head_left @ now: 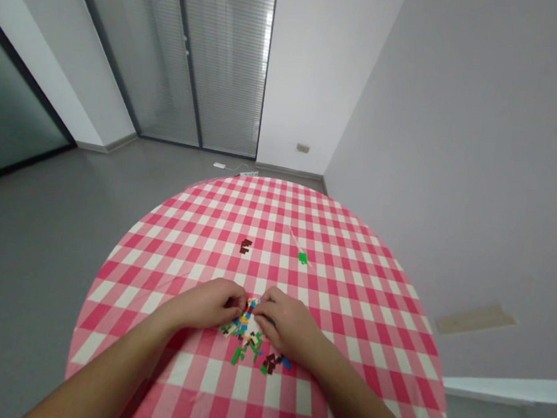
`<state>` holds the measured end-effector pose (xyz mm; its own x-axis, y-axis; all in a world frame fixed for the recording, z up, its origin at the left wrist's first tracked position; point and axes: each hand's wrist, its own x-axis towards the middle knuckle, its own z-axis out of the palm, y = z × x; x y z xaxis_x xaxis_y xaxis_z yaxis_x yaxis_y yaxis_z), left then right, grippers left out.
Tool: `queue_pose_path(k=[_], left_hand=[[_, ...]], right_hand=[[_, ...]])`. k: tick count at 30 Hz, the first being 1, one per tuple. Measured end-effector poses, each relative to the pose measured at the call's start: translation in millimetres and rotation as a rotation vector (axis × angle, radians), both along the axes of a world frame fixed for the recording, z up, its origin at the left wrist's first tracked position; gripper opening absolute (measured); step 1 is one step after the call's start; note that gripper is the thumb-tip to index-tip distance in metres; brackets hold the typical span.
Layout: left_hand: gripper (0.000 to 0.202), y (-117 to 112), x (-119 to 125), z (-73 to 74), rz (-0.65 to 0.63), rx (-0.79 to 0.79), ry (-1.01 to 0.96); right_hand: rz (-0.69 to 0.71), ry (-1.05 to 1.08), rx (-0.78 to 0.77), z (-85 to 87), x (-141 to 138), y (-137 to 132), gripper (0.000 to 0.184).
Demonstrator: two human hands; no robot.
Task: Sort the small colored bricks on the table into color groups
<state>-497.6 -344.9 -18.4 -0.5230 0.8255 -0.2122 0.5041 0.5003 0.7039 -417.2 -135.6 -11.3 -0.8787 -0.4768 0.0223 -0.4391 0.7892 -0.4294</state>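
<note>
A heap of small coloured bricks (249, 343) lies on the round table with a red-and-white checked cloth (349, 291). My left hand (210, 303) and my right hand (285, 324) meet over the heap's far edge. Both have their fingers curled and pinched together on a small multicoloured brick piece (250, 308) held between them. Green, brown, blue and white bricks spill out below and between the hands; part of the heap is hidden under my right hand.
A brown brick (245, 246) and a green brick (302, 258) lie apart farther out on the cloth. Beyond the table are grey floor, a white wall on the right, and glass doors with blinds (210, 53) at the back.
</note>
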Motion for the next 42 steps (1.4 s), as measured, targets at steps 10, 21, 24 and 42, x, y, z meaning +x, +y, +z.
queue_pose_path(k=[10, 21, 24, 42], left_hand=[[0.015, 0, 0, -0.1, -0.012, 0.009, 0.001], [0.016, 1, 1, 3.5, -0.004, -0.024, 0.017], [0.016, 0, 0, 2.1, -0.007, -0.015, 0.02], [0.015, 0, -1, 2.5, -0.017, -0.02, 0.04]], right_hand=[[-0.59, 0.183, -0.073, -18.2, -30, 77, 0.024], [-0.672, 0.138, -0.028, -26.8, -37, 87, 0.02], [-0.657, 0.134, -0.013, -28.0, -39, 88, 0.019], [-0.623, 0.165, -0.034, -28.7, -36, 85, 0.022]])
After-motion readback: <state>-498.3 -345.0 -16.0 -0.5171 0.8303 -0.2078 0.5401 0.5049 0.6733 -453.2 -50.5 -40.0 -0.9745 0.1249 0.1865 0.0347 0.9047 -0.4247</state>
